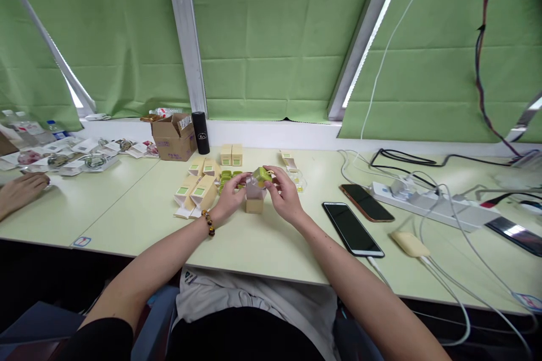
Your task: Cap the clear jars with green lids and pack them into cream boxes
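Observation:
In front of me a small tan cardboard box stands upright on the table with its pale top flaps raised. My left hand is closed at the box's upper left side, its fingertips on a flap. Just above the box opening, my right hand grips a small green case between thumb and fingers. What lies inside the box is hidden. Several more green cases sit behind my left hand. Left of them are tan boxes with green labels, some with flaps open.
Two closed tan boxes stand farther back. A brown carton and black bottle are at the back left. Phones, a power strip and loose cables lie right. Another person's hand rests at far left near wrapped packets.

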Available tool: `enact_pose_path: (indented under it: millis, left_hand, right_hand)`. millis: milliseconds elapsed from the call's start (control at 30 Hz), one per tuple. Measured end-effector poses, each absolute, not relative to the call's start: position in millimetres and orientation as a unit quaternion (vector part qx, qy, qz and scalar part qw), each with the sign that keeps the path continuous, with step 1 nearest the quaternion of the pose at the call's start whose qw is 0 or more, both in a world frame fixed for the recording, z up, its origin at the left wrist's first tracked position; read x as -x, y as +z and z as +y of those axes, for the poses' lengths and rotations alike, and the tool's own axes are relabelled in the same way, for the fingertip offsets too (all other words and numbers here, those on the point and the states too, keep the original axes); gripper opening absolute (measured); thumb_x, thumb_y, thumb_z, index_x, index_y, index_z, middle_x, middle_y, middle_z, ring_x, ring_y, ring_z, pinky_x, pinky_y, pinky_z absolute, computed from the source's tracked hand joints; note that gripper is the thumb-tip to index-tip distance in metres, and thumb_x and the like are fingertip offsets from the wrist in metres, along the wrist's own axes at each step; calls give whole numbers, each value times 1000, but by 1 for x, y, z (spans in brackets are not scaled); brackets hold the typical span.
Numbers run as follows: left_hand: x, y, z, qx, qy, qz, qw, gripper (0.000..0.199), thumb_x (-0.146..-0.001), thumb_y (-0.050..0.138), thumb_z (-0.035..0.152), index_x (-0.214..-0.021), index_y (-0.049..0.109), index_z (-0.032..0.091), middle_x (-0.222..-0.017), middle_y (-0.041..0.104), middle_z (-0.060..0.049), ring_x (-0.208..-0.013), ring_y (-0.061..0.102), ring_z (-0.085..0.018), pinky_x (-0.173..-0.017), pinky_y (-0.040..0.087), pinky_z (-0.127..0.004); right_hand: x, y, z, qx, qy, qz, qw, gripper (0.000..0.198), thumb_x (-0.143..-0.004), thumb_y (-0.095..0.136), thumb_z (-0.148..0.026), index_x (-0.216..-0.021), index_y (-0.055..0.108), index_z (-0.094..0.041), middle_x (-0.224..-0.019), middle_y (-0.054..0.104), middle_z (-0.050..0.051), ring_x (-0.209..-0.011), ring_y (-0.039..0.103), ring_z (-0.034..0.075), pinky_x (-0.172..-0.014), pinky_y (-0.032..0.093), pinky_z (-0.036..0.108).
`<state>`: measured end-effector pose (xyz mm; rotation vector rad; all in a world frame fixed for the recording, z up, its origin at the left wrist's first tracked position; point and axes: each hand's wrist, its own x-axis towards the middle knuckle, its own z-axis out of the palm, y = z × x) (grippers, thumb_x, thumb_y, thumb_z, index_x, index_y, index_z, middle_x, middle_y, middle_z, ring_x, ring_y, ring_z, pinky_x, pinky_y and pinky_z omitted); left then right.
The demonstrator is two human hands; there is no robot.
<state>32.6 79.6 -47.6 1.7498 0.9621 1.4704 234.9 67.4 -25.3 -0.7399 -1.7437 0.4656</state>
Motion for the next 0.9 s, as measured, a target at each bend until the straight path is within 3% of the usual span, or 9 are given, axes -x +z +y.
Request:
enact_pose_path:
  millis: [133,600,900]
  left_hand:
    - [-32,-45,81,-652,565,346,370,52,-81,57,8,-131,72,16,-131,76,-12,-112,70,-22,-101,56,-36]
    - [-29,-54,92,-622,572,336,416,62,-75,55,6,-133,73,14,-133,75,-13,-111,70,-21,-103,55,-38]
    - [-29,-55,91,-625,566,358,401,61,-76,55,8,-134,74,14,-116,77,-10,-102,69,-19,-92,56,-33]
  right_hand:
    - [-239,-24,70,330,180,-742,554,35,-104,58,-44,-133,64,-27,-135,68,11,-76,69,18,-59,53,32]
    - [-237,-29,68,401,196,-751,486,22,-89,69,-33,-110,63,-27,-108,76,5,-86,70,23,-64,49,32]
    - [-235,-28,63,379,157,-803,432,19,-86,68,-26,-103,61,-25,-103,72,5,-86,63,23,-70,48,33]
